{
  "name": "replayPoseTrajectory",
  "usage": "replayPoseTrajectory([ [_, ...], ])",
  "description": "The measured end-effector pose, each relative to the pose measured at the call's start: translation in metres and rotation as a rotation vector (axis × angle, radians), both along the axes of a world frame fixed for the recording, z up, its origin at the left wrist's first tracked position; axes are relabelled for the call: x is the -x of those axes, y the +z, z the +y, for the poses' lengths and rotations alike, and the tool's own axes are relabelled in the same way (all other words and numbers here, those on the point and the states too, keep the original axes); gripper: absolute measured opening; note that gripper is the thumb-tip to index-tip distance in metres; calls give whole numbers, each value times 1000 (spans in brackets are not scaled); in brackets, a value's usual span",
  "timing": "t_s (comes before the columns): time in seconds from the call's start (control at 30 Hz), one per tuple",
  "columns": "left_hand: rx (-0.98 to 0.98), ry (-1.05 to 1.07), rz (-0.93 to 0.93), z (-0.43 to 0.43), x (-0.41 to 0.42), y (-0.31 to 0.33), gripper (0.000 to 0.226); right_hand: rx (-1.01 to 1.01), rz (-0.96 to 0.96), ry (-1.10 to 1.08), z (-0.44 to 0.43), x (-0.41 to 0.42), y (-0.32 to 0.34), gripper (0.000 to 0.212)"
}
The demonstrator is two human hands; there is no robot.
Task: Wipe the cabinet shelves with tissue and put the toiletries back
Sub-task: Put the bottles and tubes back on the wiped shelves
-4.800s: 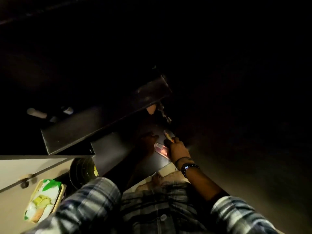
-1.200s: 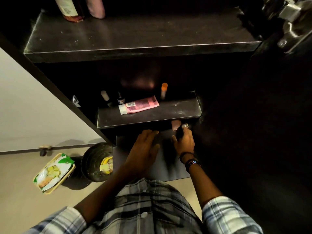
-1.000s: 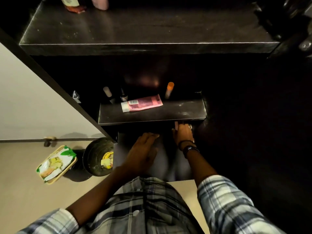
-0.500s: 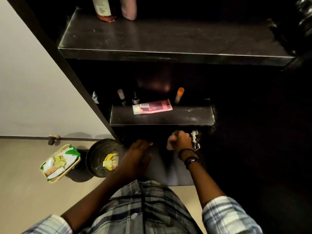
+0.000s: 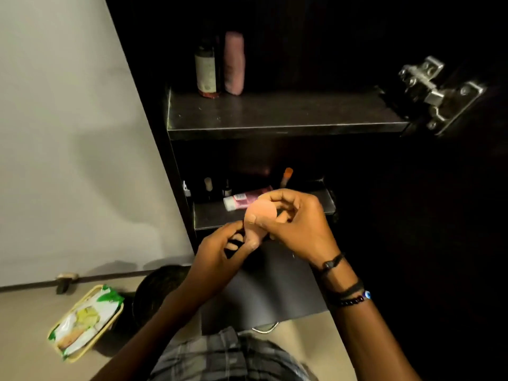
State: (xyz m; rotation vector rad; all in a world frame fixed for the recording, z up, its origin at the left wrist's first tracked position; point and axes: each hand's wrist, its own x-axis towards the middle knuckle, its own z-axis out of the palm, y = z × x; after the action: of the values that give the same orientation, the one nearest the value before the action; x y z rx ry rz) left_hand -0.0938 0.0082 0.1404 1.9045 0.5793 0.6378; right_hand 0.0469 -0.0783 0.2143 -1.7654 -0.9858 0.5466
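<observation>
A peach, egg-shaped sponge [image 5: 261,211] is held up in front of the middle shelf [image 5: 214,217]. My right hand [image 5: 299,226] grips its upper part from the right. My left hand [image 5: 220,251] pinches its lower end from below, fingers curled. On the middle shelf lie a pink tube [image 5: 242,198], an orange-capped stick [image 5: 286,177] and two small bottles [image 5: 208,184]. The upper shelf [image 5: 275,116] carries a dark bottle [image 5: 207,70] and a pink bottle [image 5: 234,63] at its back left. A pack of wipes [image 5: 85,321] lies on the floor at the left.
A dark round bin [image 5: 156,292] stands on the floor beside the cabinet's left wall. The bottom shelf [image 5: 269,284] shows below my hands. A metal door hinge [image 5: 434,92] sticks out at the upper right. A white wall [image 5: 68,133] fills the left side.
My right hand has risen from the bottom shelf with the peach sponge. My left hand has left the shelf and come up to grip it too. The view has tilted upward.
</observation>
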Motion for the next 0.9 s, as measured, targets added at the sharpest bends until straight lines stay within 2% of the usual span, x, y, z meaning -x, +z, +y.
replayPoseTrajectory([
  [0.1, 0, 19, -138, 0, 0, 40, 32, -58, -113, 53, -2, 6, 32, 30],
  [0.2, -101, 45, -216, 12, 2, 83, 40, -148, -168, 75, 1, 11, 71, 30],
  [0.33, -217, 92, -333, 25, 5, 130, 43, -385, -239, -120, 14, 2, 118, 22],
  [0.4, -244, 111, -365, 30, 7, 145, 43, -440, -291, -245, 24, -8, 134, 22],
  [0.6, -289, 131, -339, 48, 15, 162, 44, -283, -497, -370, 67, -32, 141, 26],
  [0.9, -326, 85, -305, 60, 23, 155, 48, -191, -576, -426, 100, -36, 126, 34],
])
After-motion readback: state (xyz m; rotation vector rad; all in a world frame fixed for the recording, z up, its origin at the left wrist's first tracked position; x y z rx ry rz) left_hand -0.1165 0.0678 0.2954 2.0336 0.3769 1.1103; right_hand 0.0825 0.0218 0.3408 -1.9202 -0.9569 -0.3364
